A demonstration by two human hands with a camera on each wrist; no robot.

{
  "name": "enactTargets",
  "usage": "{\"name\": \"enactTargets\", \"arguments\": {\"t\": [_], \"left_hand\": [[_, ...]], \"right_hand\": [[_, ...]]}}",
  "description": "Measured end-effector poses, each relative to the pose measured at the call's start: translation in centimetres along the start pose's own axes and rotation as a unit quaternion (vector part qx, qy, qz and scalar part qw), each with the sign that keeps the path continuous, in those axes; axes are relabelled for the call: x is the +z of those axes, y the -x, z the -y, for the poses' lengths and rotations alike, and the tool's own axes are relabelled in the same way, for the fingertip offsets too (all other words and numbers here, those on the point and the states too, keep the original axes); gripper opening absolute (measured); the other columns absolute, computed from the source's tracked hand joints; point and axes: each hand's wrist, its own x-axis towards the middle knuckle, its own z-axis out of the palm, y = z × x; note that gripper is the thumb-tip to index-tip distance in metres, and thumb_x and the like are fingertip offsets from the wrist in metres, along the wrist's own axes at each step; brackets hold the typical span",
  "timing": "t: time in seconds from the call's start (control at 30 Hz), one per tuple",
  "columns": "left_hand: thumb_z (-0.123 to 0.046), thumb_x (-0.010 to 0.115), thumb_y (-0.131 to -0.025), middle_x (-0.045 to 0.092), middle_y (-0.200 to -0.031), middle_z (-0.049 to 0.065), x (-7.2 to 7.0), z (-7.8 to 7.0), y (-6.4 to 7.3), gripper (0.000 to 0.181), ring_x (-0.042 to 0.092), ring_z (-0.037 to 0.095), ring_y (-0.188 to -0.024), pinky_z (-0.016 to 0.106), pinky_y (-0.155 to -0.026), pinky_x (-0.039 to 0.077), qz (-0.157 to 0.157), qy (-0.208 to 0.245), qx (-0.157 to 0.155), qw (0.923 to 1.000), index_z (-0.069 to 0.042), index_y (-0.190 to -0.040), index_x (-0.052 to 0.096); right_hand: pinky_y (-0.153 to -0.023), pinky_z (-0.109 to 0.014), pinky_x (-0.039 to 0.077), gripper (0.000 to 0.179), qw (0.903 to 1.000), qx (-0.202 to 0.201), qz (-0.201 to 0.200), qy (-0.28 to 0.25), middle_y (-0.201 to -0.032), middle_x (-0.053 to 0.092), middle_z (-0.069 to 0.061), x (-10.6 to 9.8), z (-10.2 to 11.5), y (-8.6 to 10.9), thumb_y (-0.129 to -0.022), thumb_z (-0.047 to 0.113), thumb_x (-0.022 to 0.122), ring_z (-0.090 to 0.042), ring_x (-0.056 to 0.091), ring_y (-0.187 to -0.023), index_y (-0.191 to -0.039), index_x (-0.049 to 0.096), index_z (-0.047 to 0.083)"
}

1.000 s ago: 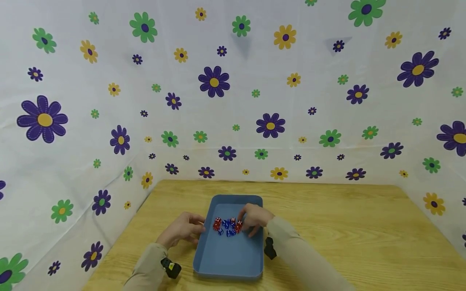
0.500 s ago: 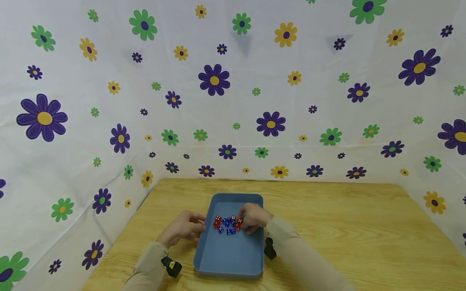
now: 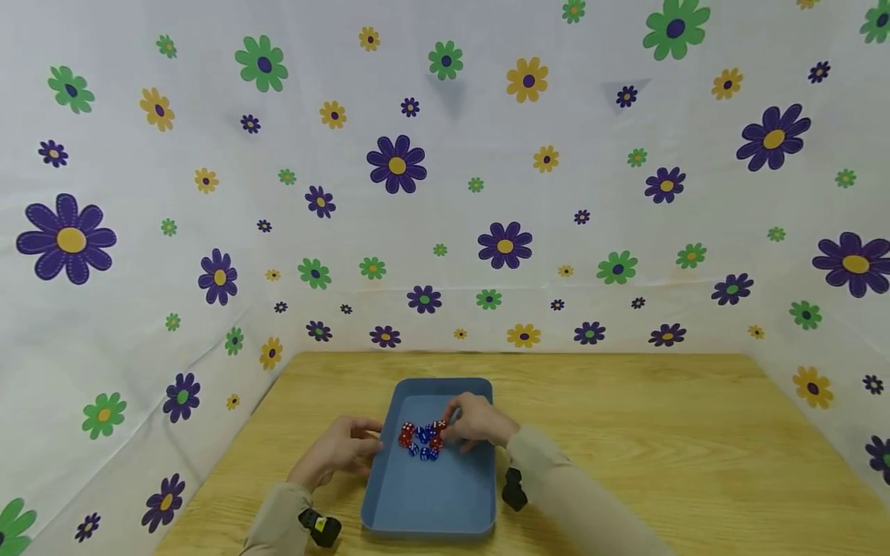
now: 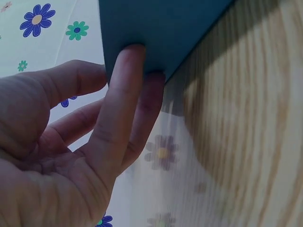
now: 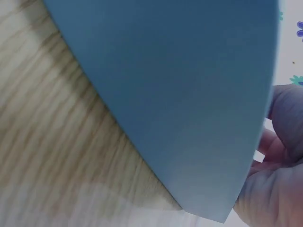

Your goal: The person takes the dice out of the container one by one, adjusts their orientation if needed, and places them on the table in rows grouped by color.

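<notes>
Red dice (image 3: 436,442) near the right hand (image 3: 481,421) shifted left, in head view only.

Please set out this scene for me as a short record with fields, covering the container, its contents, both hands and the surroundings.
Container: blue tray, flat on the wooden table
Contents: red dice and blue dice, clustered together
Left hand: fingertips against the tray's outer left wall
Right hand: reaching over the right rim, fingers at the dice; whether it grips one is unclear
Sleeves: beige
Background: white backdrop with green, yellow and purple flowers
</notes>
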Motion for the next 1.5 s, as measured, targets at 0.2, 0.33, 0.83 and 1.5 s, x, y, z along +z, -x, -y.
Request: {"name": "enactTargets", "arguments": {"t": [0.2,0.33,0.83,1.5], "left_hand": [[-0.005,0.065,-0.091,0.068,-0.103,0.013,0.2,0.3,0.0,0.038,0.066,0.018,-0.081,0.037,-0.062,0.061,0.007,-0.001,-0.012,0.9999,0.002,-0.128,0.06],[-0.004,0.064,-0.091,0.068,-0.104,0.013,0.1,0.5,0.0,0.039,0.066,0.018,-0.08,0.037,-0.061,0.06,0.005,-0.001,-0.019,0.9998,0.002,-0.129,0.059],[-0.002,0.064,-0.089,0.067,-0.105,0.015,0.1,-0.3,0.1,0.044,0.066,0.02,-0.081,0.038,-0.06,0.06,-0.001,-0.006,-0.012,0.9999,0.002,-0.132,0.057],[0.0,0.064,-0.087,0.062,-0.105,0.017,0.2,-0.6,-0.3,0.051,0.066,0.023,-0.081,0.04,-0.059,0.06,-0.003,-0.012,-0.012,0.9999,-0.004,-0.137,0.054]], "right_hand": [[-0.056,-0.034,0.059,0.016,0.9987,-0.03,-0.017,-0.037,-0.079,0.063,-0.009,-0.2,-0.8,0.4,-0.087,0.012,0.073,-0.028,0.069,-0.064,-0.099,0.068,0.003],[-0.06,-0.037,0.06,0.019,0.9948,-0.059,-0.033,-0.077,-0.081,0.065,-0.009,-0.5,-1.2,0.6,-0.089,0.012,0.07,-0.033,0.069,-0.069,-0.104,0.065,0.002],[-0.069,-0.042,0.061,0.022,0.99,-0.057,-0.109,-0.069,-0.078,0.062,-0.008,-3.5,-1.1,2.6,-0.088,0.012,0.071,-0.023,0.065,-0.071,-0.106,0.066,0.001],[-0.067,-0.038,0.061,0.021,0.9908,-0.002,-0.127,-0.046,-0.081,0.06,-0.01,-7.8,-5.0,3.6,-0.086,0.005,0.072,-0.024,0.064,-0.07,-0.104,0.066,-0.001]]}}
